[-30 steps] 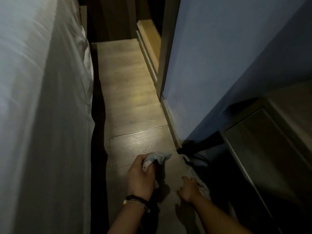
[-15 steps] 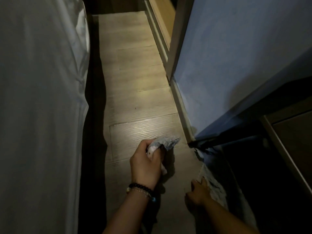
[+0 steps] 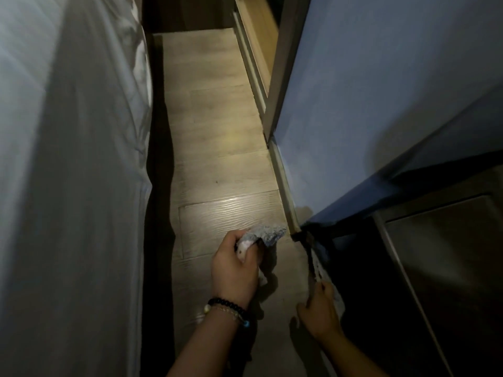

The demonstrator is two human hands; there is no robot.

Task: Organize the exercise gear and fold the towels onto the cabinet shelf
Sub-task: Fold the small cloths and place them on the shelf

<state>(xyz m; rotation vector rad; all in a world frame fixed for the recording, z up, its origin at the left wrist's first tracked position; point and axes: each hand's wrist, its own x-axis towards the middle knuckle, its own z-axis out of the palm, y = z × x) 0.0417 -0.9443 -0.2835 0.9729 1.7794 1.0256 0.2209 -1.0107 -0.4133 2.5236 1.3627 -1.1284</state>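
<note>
My left hand (image 3: 235, 270), with a bead bracelet at the wrist, grips a bunched grey-white towel (image 3: 268, 235) just above the wooden floor. My right hand (image 3: 319, 311) reaches low to the right and holds the edge of a second pale patterned cloth (image 3: 317, 265) that lies against dark shadow beside the cabinet. How much of that cloth there is I cannot tell; the dark hides most of it. The cabinet (image 3: 446, 268) stands dark at the right, its shelf not visible.
A white-sheeted bed (image 3: 70, 159) fills the left side. A narrow strip of wood floor (image 3: 217, 148) runs ahead between bed and blue wall (image 3: 367, 91). A doorway frame (image 3: 261, 47) opens at the far right of the strip. The light is dim.
My right hand slid toward the cabinet's dark edge and closed on the pale cloth there. My left hand kept its grip on the bunched towel.
</note>
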